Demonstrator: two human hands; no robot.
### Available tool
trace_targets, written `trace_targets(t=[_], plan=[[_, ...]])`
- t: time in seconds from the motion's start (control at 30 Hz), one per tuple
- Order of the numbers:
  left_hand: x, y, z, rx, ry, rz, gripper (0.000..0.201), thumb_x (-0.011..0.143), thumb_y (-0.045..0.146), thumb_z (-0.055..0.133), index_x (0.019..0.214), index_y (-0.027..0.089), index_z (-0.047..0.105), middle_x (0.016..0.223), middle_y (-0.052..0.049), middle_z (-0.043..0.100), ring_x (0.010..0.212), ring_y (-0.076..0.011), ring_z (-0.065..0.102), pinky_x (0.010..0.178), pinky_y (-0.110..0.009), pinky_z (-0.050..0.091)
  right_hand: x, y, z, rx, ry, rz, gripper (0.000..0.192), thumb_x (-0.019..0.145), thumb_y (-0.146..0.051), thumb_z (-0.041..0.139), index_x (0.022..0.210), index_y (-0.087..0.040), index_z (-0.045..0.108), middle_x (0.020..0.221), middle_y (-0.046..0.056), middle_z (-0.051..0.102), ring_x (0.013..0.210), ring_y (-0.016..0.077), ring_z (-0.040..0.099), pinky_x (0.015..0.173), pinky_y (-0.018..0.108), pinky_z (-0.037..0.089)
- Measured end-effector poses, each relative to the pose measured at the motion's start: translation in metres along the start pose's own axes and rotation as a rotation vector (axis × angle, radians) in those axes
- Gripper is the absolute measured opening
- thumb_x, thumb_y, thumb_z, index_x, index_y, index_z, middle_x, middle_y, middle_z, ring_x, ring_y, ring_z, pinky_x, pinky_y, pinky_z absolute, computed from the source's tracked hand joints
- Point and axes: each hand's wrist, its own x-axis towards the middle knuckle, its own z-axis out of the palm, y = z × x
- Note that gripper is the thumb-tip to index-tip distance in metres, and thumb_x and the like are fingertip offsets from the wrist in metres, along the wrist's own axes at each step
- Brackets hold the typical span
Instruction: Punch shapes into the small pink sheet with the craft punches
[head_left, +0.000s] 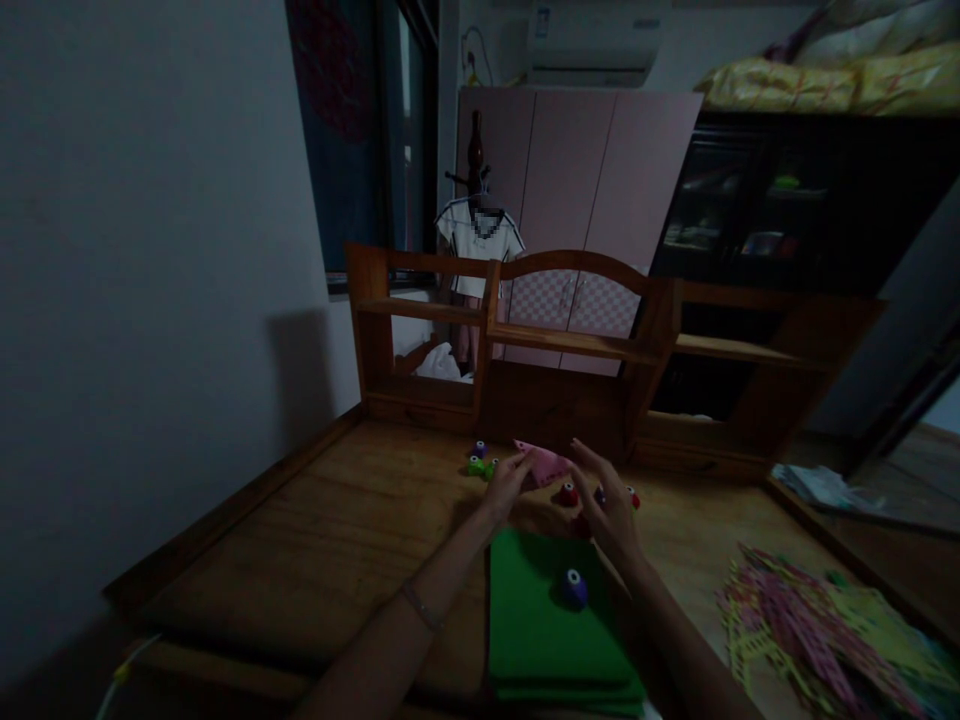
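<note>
My left hand (510,487) pinches a thin pink piece (547,464) with small dark marks or holes along its edges; it looks like folded paper or foam sheet. At the piece's right end is my right hand (615,515), fingers spread, with the fingertips close to the edge; whether they touch it I cannot tell. Below both hands lies a stack of green sheets (547,640), and a small purple spool-like thing (575,590) with a white-ringed top sits on it. Similar red (568,494) and green (475,466) ones stand beyond, partly hidden by my hands.
A heap of pink and yellow cut-out strips (810,625) covers the right side of the wooden surface (337,540). A wooden shelf unit (577,342) borders the far edge, and a white wall (165,300) rises at the left.
</note>
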Motion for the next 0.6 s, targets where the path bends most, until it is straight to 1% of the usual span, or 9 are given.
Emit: trace_targets(t=[0.07, 0.13, 0.17, 0.27, 0.37, 0.47, 0.6], plan=[[0.003, -0.003, -0.004, 0.068, -0.04, 0.017, 0.047, 0.07, 0.047, 0.065, 0.098, 0.009, 0.063, 0.093, -0.01, 0.063, 0.074, -0.0157, 0.059, 0.068, -0.027, 0.047, 0.002, 0.007, -0.003, 0.079, 0.026, 0.157, 0.04, 0.089, -0.038, 0.046, 0.124, -0.02, 0.05, 0.116, 0.008, 0.055, 0.102, 0.0198, 0.055, 0.086, 0.033, 0.045], [0.006, -0.006, -0.006, 0.168, -0.07, 0.058, 0.047, 0.07, 0.049, 0.064, 0.095, 0.009, 0.064, 0.091, -0.01, 0.063, 0.075, -0.0165, 0.058, 0.067, -0.027, 0.047, 0.003, 0.015, -0.004, 0.151, -0.03, 0.268, 0.034, 0.087, -0.043, 0.049, 0.11, -0.019, 0.058, 0.103, 0.006, 0.061, 0.09, 0.0182, 0.059, 0.076, 0.028, 0.048], [0.006, -0.008, -0.007, 0.222, -0.085, 0.082, 0.046, 0.071, 0.05, 0.063, 0.093, 0.009, 0.065, 0.089, -0.01, 0.063, 0.074, -0.0165, 0.057, 0.066, -0.026, 0.046, 0.003, 0.018, -0.003, 0.189, -0.076, 0.295, 0.033, 0.086, -0.044, 0.05, 0.102, -0.017, 0.061, 0.098, 0.006, 0.062, 0.086, 0.018, 0.059, 0.072, 0.027, 0.047], [0.007, -0.01, -0.008, 0.363, -0.126, 0.163, 0.045, 0.074, 0.051, 0.058, 0.087, 0.008, 0.066, 0.08, -0.008, 0.061, 0.069, -0.0145, 0.053, 0.061, -0.023, 0.041, 0.003, 0.024, 0.001, 0.299, -0.192, 0.323, 0.033, 0.082, -0.045, 0.055, 0.087, -0.013, 0.062, 0.082, 0.006, 0.063, 0.073, 0.0172, 0.06, 0.063, 0.025, 0.046], [0.004, -0.005, -0.006, 0.417, -0.109, 0.195, 0.042, 0.074, 0.049, 0.058, 0.081, 0.008, 0.065, 0.075, -0.006, 0.059, 0.066, -0.0132, 0.05, 0.06, -0.022, 0.038, 0.002, 0.025, 0.005, 0.372, -0.235, 0.38, 0.036, 0.079, -0.047, 0.058, 0.083, -0.011, 0.061, 0.072, 0.006, 0.062, 0.06, 0.016, 0.058, 0.054, 0.024, 0.045], [-0.003, 0.003, 0.0, 0.388, -0.057, 0.171, 0.039, 0.069, 0.047, 0.063, 0.077, 0.009, 0.065, 0.074, -0.006, 0.059, 0.068, -0.0142, 0.051, 0.062, -0.024, 0.039, 0.001, 0.026, 0.008, 0.418, -0.237, 0.41, 0.037, 0.078, -0.047, 0.059, 0.082, -0.011, 0.059, 0.073, 0.007, 0.062, 0.061, 0.0165, 0.059, 0.053, 0.024, 0.046], [-0.009, 0.007, 0.008, 0.346, 0.005, 0.09, 0.042, 0.062, 0.047, 0.07, 0.078, 0.008, 0.066, 0.074, -0.007, 0.061, 0.065, -0.015, 0.053, 0.06, -0.024, 0.04, -0.001, 0.033, 0.012, 0.418, -0.241, 0.381, 0.037, 0.078, -0.048, 0.058, 0.083, -0.012, 0.059, 0.074, 0.007, 0.062, 0.061, 0.016, 0.059, 0.052, 0.024, 0.047]])
